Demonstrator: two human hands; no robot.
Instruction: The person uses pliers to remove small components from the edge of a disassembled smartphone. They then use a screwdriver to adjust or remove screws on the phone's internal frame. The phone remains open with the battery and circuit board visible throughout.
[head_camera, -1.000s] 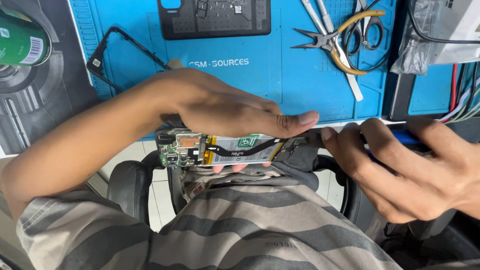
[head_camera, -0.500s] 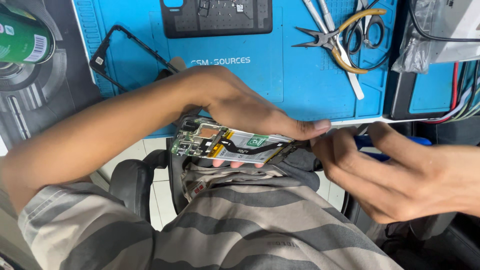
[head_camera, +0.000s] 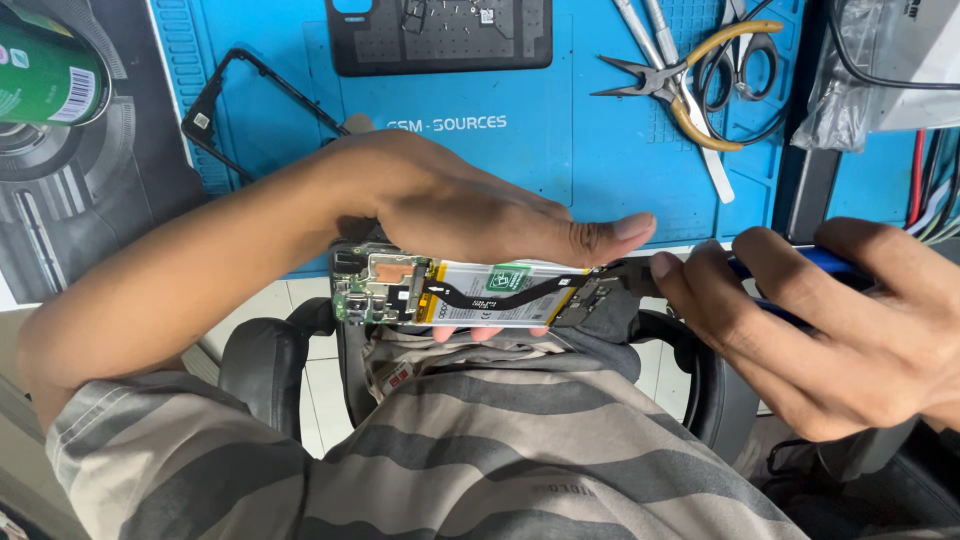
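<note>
The right hand's (head_camera: 830, 330) fingertips (head_camera: 668, 268) were pinched shut on a blue-handled tool (head_camera: 800, 265), its tip now at the opened phone's (head_camera: 470, 292) three o'clock end, closer than half a second earlier. The left hand (head_camera: 470, 215) clasped the phone from twelve o'clock, levelled, over the lap below the blue mat (head_camera: 560, 160).

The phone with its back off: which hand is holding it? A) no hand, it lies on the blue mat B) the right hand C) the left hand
C: the left hand grips the phone over the lap, while the right hand holds a blue tool at its end.
</note>
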